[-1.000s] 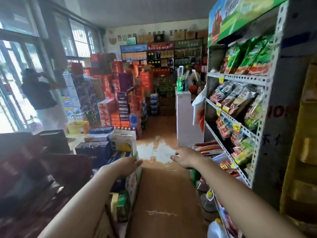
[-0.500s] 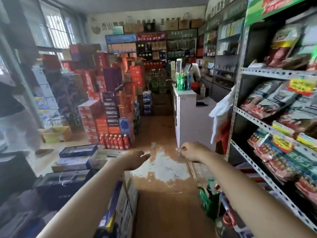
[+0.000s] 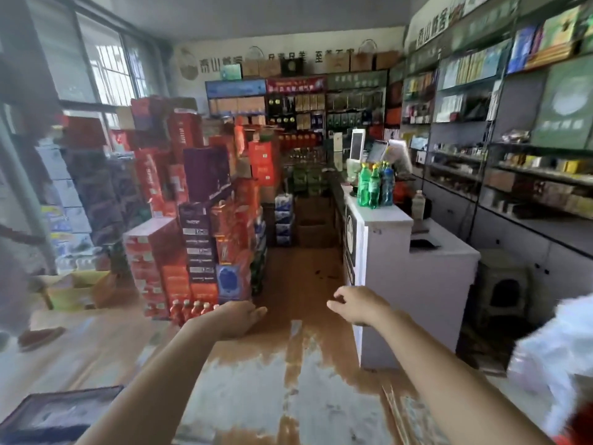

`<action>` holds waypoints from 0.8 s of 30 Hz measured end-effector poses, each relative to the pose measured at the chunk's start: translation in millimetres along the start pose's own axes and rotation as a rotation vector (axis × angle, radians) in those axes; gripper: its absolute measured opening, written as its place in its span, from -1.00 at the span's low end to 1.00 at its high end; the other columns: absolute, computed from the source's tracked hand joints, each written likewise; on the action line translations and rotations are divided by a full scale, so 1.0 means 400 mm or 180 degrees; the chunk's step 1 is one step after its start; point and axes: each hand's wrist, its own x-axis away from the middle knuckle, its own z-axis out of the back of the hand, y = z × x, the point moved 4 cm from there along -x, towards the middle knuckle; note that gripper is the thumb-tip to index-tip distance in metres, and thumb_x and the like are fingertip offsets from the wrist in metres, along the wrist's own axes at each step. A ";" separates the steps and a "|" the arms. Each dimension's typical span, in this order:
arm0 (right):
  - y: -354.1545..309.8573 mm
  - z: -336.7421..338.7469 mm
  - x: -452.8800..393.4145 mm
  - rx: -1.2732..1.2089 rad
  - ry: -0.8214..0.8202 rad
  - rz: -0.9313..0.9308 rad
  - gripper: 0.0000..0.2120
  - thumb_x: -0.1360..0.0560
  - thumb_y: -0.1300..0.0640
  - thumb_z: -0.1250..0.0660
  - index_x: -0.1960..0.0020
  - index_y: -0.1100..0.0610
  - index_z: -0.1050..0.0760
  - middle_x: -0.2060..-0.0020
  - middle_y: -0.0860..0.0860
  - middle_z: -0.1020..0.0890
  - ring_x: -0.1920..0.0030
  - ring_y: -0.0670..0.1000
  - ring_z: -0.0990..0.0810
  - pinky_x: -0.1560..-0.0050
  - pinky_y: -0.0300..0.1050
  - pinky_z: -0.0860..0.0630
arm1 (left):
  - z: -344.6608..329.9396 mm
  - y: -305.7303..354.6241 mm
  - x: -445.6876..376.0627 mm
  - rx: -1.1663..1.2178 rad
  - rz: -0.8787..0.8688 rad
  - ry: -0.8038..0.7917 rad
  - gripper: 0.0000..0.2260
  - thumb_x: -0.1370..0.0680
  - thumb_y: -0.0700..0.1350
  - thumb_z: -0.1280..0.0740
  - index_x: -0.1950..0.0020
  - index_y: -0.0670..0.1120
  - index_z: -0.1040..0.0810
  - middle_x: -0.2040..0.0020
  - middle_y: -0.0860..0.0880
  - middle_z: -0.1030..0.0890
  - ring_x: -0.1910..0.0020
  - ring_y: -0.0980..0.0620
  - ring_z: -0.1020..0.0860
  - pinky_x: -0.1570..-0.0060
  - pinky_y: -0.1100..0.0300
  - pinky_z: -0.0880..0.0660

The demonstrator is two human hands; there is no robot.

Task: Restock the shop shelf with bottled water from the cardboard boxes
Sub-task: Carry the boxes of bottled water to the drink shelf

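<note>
Head view shows packs of bottled water (image 3: 284, 216) stacked at the far end of the aisle, well apart from the person. Both arms reach forward, seemingly for balance while walking: the left hand (image 3: 239, 316) is flat and relaxed, the right hand (image 3: 356, 305) loosely curled, both holding nothing. Beside the right hand stands a white counter (image 3: 414, 277); red cartons (image 3: 154, 252) line the left.

Glossy brown floor (image 3: 301, 274) at centre, worn to dull pale patches lower down. Smooth matt white counter (image 3: 414, 277) right of centre. Printed cardboard cartons (image 3: 192, 220) stacked left; shiny plastic soda bottles (image 3: 373, 186) above.
</note>
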 end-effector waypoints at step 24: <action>0.179 0.211 -2.062 -0.0058 0.0034 -0.0214 -0.49 -0.56 -0.21 -0.14 -0.40 0.04 -0.35 -0.34 0.05 -0.45 -0.29 0.10 -0.47 -0.23 -0.01 -0.43 | 0.443 0.104 -2.099 0.0147 -0.0172 -0.0014 -0.54 -0.60 0.17 -0.09 -0.31 -0.11 -0.48 -0.28 -0.13 -0.51 -0.26 -0.12 -0.48 -0.26 0.04 -0.40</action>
